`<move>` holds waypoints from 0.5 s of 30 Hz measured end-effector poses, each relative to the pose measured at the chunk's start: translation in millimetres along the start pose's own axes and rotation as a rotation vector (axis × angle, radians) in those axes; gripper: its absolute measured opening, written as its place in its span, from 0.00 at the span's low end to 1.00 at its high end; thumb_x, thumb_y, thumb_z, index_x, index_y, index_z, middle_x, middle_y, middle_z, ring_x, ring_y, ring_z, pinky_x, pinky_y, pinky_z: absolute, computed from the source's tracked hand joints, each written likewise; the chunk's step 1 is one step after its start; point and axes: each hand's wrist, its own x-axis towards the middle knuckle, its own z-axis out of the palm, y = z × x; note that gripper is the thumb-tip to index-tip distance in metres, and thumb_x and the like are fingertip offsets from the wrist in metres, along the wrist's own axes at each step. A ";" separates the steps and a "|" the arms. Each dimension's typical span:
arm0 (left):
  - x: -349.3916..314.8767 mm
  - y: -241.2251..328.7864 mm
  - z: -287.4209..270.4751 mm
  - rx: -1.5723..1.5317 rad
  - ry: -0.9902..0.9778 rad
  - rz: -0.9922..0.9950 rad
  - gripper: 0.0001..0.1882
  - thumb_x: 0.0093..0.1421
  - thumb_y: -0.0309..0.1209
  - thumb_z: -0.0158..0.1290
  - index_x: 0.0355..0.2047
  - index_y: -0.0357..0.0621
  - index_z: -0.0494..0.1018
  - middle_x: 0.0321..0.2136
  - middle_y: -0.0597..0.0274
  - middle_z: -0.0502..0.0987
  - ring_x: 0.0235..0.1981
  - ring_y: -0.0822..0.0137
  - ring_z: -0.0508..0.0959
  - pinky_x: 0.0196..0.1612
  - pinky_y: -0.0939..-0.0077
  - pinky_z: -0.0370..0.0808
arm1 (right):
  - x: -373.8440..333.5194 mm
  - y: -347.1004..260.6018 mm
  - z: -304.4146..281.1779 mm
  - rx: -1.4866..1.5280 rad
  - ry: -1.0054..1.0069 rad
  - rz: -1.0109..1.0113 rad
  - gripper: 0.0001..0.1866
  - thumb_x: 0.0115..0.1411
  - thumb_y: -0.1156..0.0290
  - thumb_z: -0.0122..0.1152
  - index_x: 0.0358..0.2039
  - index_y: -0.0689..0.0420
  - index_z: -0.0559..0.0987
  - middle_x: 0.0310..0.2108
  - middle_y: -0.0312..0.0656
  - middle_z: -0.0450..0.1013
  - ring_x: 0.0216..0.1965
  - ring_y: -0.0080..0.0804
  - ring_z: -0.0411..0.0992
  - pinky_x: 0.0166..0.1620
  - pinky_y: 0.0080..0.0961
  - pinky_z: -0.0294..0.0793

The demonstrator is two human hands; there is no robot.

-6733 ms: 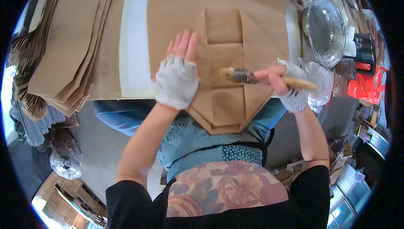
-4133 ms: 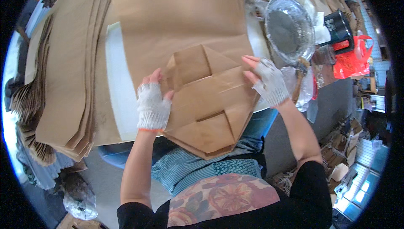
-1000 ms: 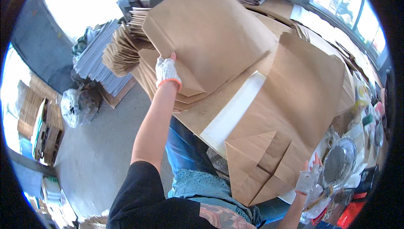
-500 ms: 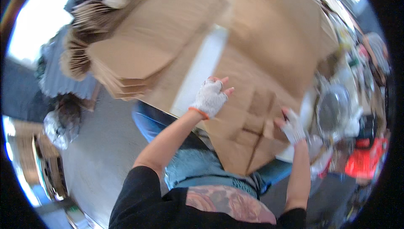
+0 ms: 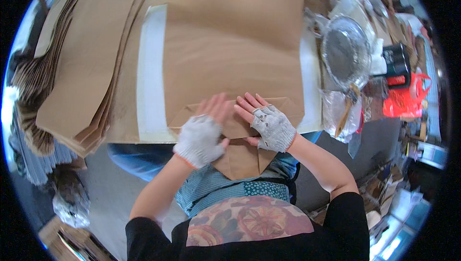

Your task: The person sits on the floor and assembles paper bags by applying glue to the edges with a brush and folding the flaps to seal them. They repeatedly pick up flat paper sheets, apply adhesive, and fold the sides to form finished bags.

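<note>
A large brown paper bag [image 5: 230, 64] lies flat in front of me, its near end creased into folded flaps. One folded flap [image 5: 240, 160] hangs past the table's near edge over my lap. My left hand [image 5: 200, 133], in a white fingerless glove, rests on the left part of the folds; its fingers are stretched out and a little blurred. Beside it my right hand [image 5: 272, 125], gloved alike, lies flat on the right part of the folds with fingers apart. Neither hand grips anything. Under the bag, a white board [image 5: 151, 78] shows along both sides.
Stacked brown paper sheets [image 5: 91, 64] fill the table's left side. At the right stand a plastic-covered round basin [image 5: 345, 52], a brush [image 5: 345, 117] and a black container [image 5: 397, 64]. A red plastic bag [image 5: 406, 98] sits beyond them. Grey floor [image 5: 113, 184] shows below the table.
The bag now lies straight before me instead of slanted. My hands have come together over its near folds. My right hand has moved left onto them, and the view has turned.
</note>
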 end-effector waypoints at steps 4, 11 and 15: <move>-25.8 -21.8 -13.4 0.000 -0.009 -0.068 0.48 0.53 0.46 0.58 0.68 0.35 0.51 0.68 0.43 0.54 0.70 0.47 0.52 0.71 0.53 0.46 | -61.0 22.0 -7.6 -0.064 0.204 0.231 0.43 0.53 0.58 0.64 0.67 0.55 0.58 0.67 0.50 0.57 0.68 0.49 0.54 0.69 0.42 0.53; 11.5 -26.1 -6.0 -1.138 0.343 -0.192 0.24 0.59 0.37 0.54 0.54 0.41 0.70 0.47 0.51 0.75 0.48 0.51 0.75 0.50 0.55 0.73 | -26.3 40.4 -37.2 -0.003 0.754 0.320 0.09 0.62 0.66 0.60 0.32 0.59 0.79 0.29 0.46 0.75 0.34 0.42 0.76 0.40 0.36 0.75; 46.3 8.6 -4.1 -0.161 0.629 -0.237 0.33 0.42 0.33 0.70 0.49 0.39 0.71 0.42 0.51 0.75 0.45 0.52 0.74 0.52 0.58 0.70 | 6.0 -8.5 -39.9 0.136 0.729 0.110 0.13 0.62 0.63 0.59 0.26 0.58 0.75 0.26 0.47 0.72 0.31 0.47 0.73 0.37 0.39 0.74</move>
